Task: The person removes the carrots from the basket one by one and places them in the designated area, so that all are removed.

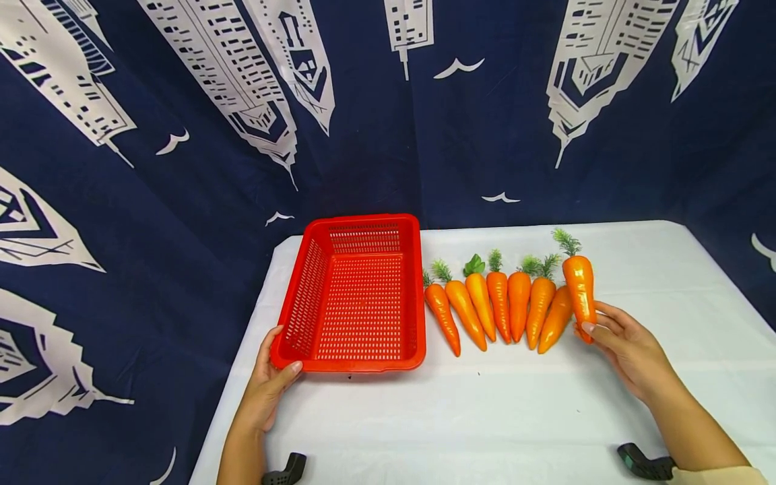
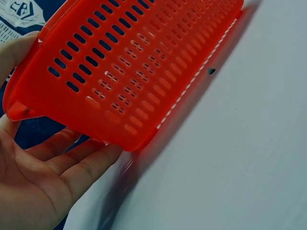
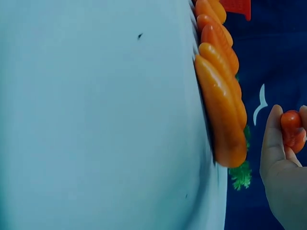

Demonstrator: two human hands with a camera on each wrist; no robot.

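My left hand (image 1: 264,391) grips the near left corner of a red plastic basket (image 1: 364,366), thumb over the rim. In the left wrist view, the fingers (image 2: 88,172) reach under the corner of the slotted basket wall (image 2: 53,98). At the right, my right hand (image 1: 630,350) pinches the lower, narrow end of an orange carrot (image 1: 578,286) with a green leafy top, held upright. The right wrist view shows the carrot's tip (image 3: 291,127) between thumb and fingers. A row of several more carrots (image 1: 519,303) lies side by side between basket and right hand.
A white cloth (image 1: 485,417) covers the table. Behind it hangs a dark blue curtain (image 1: 376,162) printed with white buildings and birds. Black wrist devices (image 1: 645,463) show at the lower edge of the head view.
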